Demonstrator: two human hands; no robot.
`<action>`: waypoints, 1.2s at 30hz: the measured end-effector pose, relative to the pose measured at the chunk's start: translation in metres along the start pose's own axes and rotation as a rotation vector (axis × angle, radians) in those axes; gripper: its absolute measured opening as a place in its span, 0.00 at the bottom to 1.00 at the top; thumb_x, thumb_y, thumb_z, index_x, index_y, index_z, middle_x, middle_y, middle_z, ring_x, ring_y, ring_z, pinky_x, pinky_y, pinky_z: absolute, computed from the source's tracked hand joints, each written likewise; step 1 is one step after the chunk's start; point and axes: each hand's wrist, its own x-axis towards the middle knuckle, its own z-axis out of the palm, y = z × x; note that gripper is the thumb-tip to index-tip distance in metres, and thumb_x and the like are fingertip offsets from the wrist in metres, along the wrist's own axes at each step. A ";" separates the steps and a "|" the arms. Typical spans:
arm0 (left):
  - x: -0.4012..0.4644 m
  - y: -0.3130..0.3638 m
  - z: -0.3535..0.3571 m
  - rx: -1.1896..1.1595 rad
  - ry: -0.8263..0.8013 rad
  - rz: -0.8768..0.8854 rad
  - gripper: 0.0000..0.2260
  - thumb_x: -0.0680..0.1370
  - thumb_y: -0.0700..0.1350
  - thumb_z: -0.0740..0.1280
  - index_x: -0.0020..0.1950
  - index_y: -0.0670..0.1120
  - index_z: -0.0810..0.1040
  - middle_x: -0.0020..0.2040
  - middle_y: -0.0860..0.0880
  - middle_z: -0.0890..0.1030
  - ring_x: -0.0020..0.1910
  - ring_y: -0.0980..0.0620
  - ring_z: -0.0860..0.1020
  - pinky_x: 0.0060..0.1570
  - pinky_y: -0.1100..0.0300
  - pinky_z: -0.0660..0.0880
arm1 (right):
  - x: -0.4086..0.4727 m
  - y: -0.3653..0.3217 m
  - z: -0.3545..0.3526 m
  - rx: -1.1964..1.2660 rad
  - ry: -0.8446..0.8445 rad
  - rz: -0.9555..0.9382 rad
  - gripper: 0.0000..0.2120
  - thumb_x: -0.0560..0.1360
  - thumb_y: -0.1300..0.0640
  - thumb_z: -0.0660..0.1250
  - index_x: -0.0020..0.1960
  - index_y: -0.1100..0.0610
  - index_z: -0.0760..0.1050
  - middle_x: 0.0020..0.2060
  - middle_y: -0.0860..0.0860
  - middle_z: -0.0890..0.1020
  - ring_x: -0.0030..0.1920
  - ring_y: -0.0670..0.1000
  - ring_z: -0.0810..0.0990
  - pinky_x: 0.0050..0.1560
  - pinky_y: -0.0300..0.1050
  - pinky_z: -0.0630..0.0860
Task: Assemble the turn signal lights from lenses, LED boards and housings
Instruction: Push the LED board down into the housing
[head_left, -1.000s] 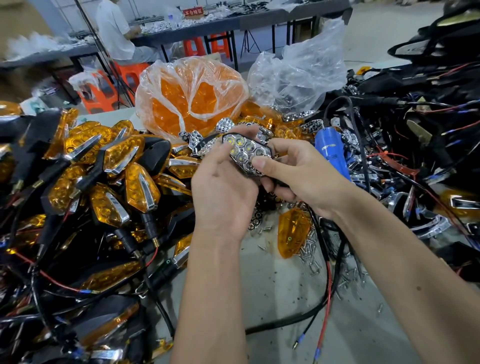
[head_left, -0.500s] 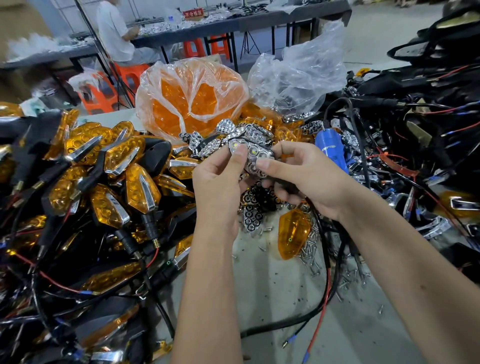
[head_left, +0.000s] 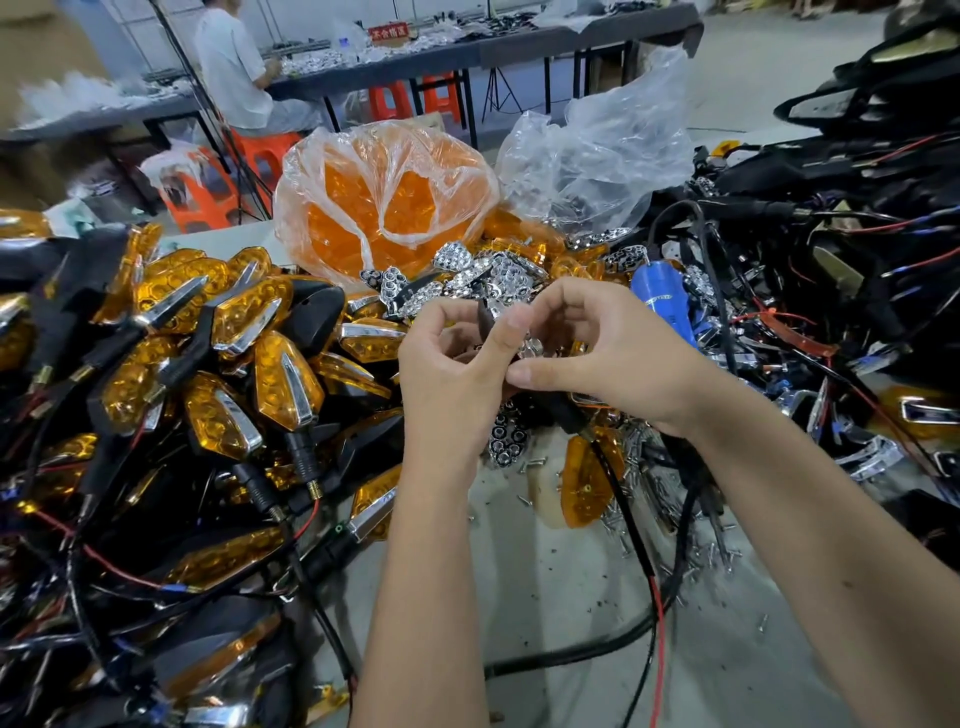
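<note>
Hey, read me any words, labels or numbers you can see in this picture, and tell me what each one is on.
Red sign on the far table: white Chinese characters, too blurred to read.
Blue tool behind the right hand: a pale logo band, too small and blurred to read.
Nothing else carries readable text, neither the amber lights nor the plastic bags.

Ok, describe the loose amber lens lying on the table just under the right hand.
The amber lens is a translucent orange plastic shell, elongated and tapering to a point at its lower end, with a faceted look. It lies flat on the grey table, separate from any housing, below the right hand. A black wire crosses its right side, and small silver screws are scattered against its right edge. Neither hand touches it.
</note>
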 end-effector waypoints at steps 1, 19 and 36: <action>0.000 0.001 0.000 0.003 -0.020 0.024 0.16 0.73 0.60 0.77 0.44 0.50 0.78 0.34 0.56 0.77 0.34 0.58 0.74 0.35 0.64 0.72 | -0.001 0.000 -0.001 0.035 -0.018 0.025 0.24 0.66 0.55 0.84 0.56 0.62 0.78 0.52 0.63 0.84 0.48 0.60 0.83 0.57 0.64 0.80; 0.002 -0.003 0.003 -0.038 0.036 -0.204 0.12 0.85 0.47 0.66 0.47 0.51 0.88 0.43 0.46 0.85 0.44 0.42 0.81 0.47 0.45 0.80 | 0.005 0.007 -0.006 0.430 0.193 0.005 0.08 0.80 0.70 0.64 0.48 0.58 0.74 0.42 0.58 0.81 0.41 0.56 0.81 0.48 0.54 0.83; 0.002 0.005 0.003 -0.142 0.023 -0.073 0.09 0.83 0.48 0.69 0.55 0.48 0.88 0.51 0.47 0.88 0.52 0.47 0.84 0.58 0.40 0.81 | 0.005 0.016 0.009 0.072 0.045 0.020 0.08 0.75 0.53 0.75 0.45 0.57 0.81 0.28 0.43 0.77 0.24 0.40 0.72 0.25 0.29 0.65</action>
